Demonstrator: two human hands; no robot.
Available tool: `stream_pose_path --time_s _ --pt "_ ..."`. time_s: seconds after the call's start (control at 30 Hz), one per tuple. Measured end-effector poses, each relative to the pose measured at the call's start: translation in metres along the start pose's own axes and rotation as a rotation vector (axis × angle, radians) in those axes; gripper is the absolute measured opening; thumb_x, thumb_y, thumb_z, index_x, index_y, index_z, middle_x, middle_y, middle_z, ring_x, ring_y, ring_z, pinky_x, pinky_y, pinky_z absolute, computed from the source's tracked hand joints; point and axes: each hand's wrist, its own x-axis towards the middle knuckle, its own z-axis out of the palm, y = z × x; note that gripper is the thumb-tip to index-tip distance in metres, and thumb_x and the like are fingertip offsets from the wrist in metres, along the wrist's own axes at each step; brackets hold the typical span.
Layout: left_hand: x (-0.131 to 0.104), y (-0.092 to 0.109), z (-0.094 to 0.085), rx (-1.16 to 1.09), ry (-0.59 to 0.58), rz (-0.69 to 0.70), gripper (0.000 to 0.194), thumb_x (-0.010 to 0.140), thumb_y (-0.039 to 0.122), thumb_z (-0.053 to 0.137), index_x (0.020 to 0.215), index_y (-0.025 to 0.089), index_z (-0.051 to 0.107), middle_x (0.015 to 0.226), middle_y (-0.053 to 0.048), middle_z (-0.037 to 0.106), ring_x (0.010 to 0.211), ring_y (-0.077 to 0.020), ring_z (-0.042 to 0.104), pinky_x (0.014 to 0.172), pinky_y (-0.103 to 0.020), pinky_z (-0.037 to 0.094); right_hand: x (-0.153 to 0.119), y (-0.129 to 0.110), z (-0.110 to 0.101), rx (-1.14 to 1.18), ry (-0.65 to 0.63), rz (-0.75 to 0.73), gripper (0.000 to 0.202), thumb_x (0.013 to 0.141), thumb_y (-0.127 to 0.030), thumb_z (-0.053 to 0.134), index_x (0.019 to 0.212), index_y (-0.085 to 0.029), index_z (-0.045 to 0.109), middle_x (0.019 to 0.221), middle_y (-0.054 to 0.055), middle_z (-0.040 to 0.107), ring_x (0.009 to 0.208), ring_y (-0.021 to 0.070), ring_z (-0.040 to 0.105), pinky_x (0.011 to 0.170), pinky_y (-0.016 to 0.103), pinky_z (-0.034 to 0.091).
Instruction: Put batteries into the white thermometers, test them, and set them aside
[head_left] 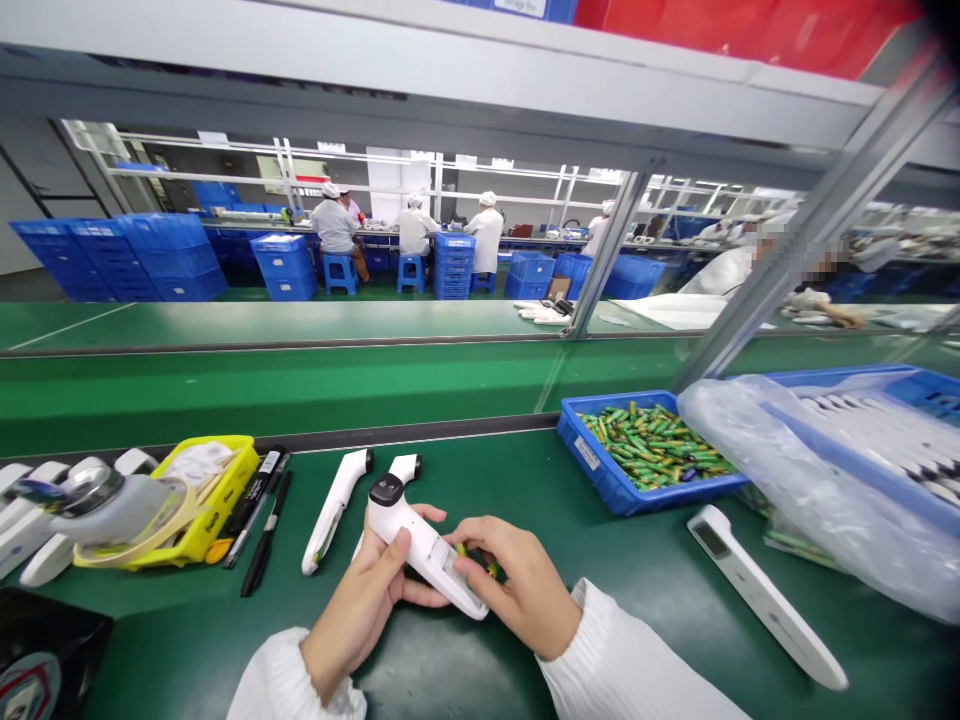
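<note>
My left hand (373, 590) is wrapped round a white infrared thermometer (416, 540) with a black-rimmed head, tilted with its handle toward the lower right. An open compartment shows in the handle. At that compartment, my right hand (519, 580) pinches green-and-gold batteries (491, 566), partly hidden by the fingers; how many I cannot tell. Just behind my left hand lies another white thermometer (406, 468), mostly covered. A further thermometer (336, 510) rests to the left, and one with a small display (765, 595) lies at the right.
A blue bin (611, 480) of loose batteries stands behind my right hand. Right of it, plastic film (825, 500) drapes over a blue tray of white parts. At left are a yellow basket (232, 495), black markers (266, 535) and a pump bottle (112, 510). Metal posts (611, 250) rise beyond.
</note>
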Motion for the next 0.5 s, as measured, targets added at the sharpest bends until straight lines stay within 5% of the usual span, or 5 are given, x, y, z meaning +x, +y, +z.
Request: stream_pose_path --time_s 0.33,0.5 --pt "-0.004 0.009 0.002 -0.086 -0.024 0.052 0.026 0.088 0.033 0.051 0.111 0.021 0.055 0.103 -0.008 0.059 0.088 -0.0243 0.064 0.070 -0.042 0.059 0.001 0.000 -0.004 0.268 -0.073 0.071 0.025 0.084 -0.019 0.051 0.107 -0.022 0.060 0.096 0.002 0.065 0.057 0.0097 0.049 0.055 0.022 0.038" --pt "-0.006 0.010 0.003 -0.163 -0.038 0.032 0.026 0.087 0.036 0.052 0.106 0.019 0.060 0.105 -0.010 0.061 0.102 -0.0313 0.060 0.075 -0.045 0.058 0.001 0.005 -0.003 0.393 -0.035 0.089 0.023 0.084 -0.025 0.053 0.101 -0.018 0.066 0.086 0.003 0.068 0.052 0.0097 0.049 0.048 0.021 0.035"
